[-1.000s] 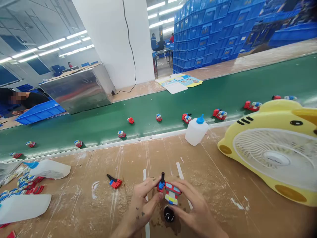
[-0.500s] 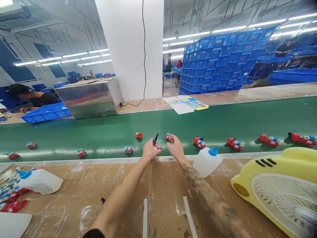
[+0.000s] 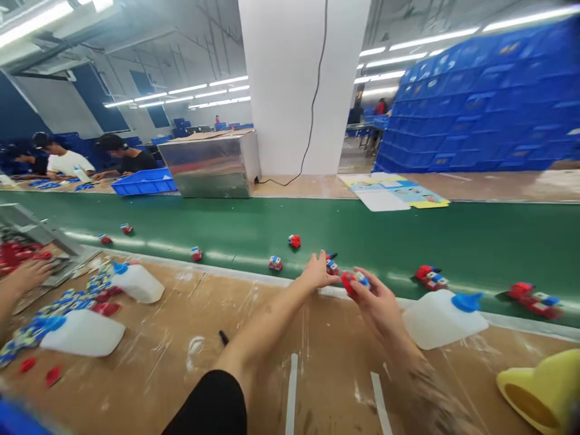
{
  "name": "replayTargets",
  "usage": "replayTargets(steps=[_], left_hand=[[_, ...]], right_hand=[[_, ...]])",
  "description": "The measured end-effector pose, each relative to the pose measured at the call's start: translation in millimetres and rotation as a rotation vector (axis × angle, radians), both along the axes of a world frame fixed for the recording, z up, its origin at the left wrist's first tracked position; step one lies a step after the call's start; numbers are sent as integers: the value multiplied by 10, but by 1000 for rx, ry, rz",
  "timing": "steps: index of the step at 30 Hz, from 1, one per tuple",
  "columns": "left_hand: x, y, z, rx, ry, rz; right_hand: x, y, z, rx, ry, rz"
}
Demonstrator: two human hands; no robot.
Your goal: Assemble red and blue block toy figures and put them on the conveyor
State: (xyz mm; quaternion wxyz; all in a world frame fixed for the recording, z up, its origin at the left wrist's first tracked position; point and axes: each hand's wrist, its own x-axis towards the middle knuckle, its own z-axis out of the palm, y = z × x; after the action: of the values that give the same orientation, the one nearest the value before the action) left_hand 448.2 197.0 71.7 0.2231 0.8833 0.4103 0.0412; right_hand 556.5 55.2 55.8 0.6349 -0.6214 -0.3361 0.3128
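Note:
My left hand (image 3: 318,273) reaches to the near edge of the green conveyor belt (image 3: 453,241), fingers spread. Its fingertips are beside a small red, blue and white toy (image 3: 332,264) with a black part, which lies on the belt. My right hand (image 3: 379,304) is just to the right, over the belt's metal edge. It grips another small red-and-blue toy (image 3: 356,279) between thumb and fingers. Both forearms stretch over the brown cardboard-covered worktable (image 3: 272,362).
More toys lie along the belt (image 3: 294,241) (image 3: 275,263) (image 3: 430,277) (image 3: 534,299). White bottles with blue caps lie on the table (image 3: 441,317) (image 3: 136,283) (image 3: 81,331). A yellow fan (image 3: 539,389) sits bottom right. Toy parts (image 3: 77,299) and another person's hand (image 3: 22,278) are at the left.
My view swung left. My hands left the table and reached to the belt; the left hand let go of the toy with the black part there, and the right hand picked up another toy.

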Motion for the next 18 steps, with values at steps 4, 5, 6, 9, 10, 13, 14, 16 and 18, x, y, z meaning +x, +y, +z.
replayTargets(steps=[4, 5, 6, 9, 10, 13, 14, 16, 18], left_hand=[[-1234, -190, 242, 31, 80, -54], [-1599, -274, 308, 31, 129, -41], [-1948, -374, 359, 24, 182, -33], [-2720, -738, 374, -16, 273, -55], [-2853, -867, 333, -28, 279, -73], [-2935, -1212, 132, -31, 239, -106], [-2902, -1303, 56, -18, 214, -100], [-2834, -1440, -85, 18, 158, -53], [-2818, -1495, -193, 38, 115, 7]], right_hand=[[-217, -1082, -209, 55, 510, 43], [-253, -1311, -279, 12, 601, 43], [-288, -1508, -349, -32, 656, 42], [-396, -1904, -515, -103, 708, 70], [-435, -1981, -543, -108, 713, 88], [-577, -2128, -539, -94, 713, 155], [-636, -2165, -516, -74, 712, 174], [-771, -2234, -452, -8, 733, 185], [-909, -2291, -384, 64, 801, 184]])
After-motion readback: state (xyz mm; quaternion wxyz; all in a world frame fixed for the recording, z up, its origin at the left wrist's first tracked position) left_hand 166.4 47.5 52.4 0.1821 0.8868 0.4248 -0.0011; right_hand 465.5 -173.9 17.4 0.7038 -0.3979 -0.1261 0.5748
